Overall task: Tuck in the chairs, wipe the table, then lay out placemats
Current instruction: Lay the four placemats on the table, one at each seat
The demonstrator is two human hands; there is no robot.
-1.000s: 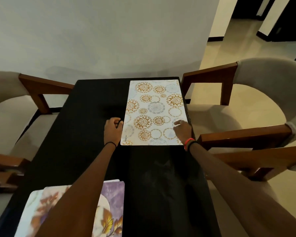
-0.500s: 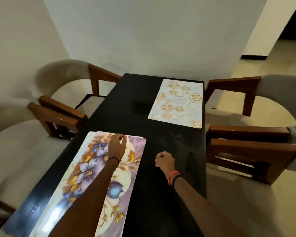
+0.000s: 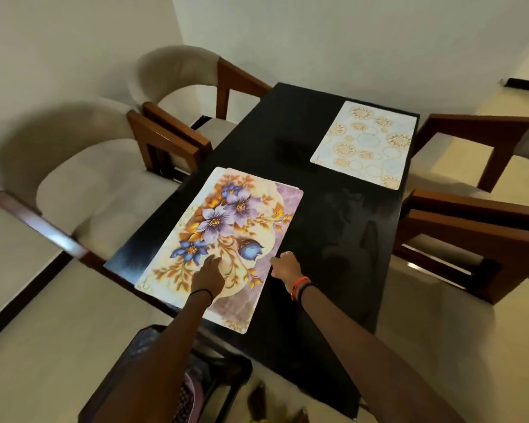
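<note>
A black table [image 3: 342, 227] carries a pale placemat with gold circles [image 3: 367, 141] at its far right. A stack of floral placemats [image 3: 226, 227], purple and blue flowers on top, lies on the near left half. My left hand [image 3: 209, 275] rests flat on the stack's near part, fingers pointing away. At the stack's right edge my right hand [image 3: 284, 267] has its fingers curled against the top mat's edge; whether it pinches the mat I cannot tell.
Two beige chairs with wooden arms [image 3: 110, 190] [image 3: 184, 87] stand along the left side, two more [image 3: 471, 233] [image 3: 483, 148] along the right. A white wall lies beyond the table's far end. A dark plastic stool [image 3: 214, 380] stands below the near edge.
Both hands left the circle-patterned mat and drew back to the near floral stack. My view swung left and pulled back, my left hand slid toward me along the stack, my right reached its right edge.
</note>
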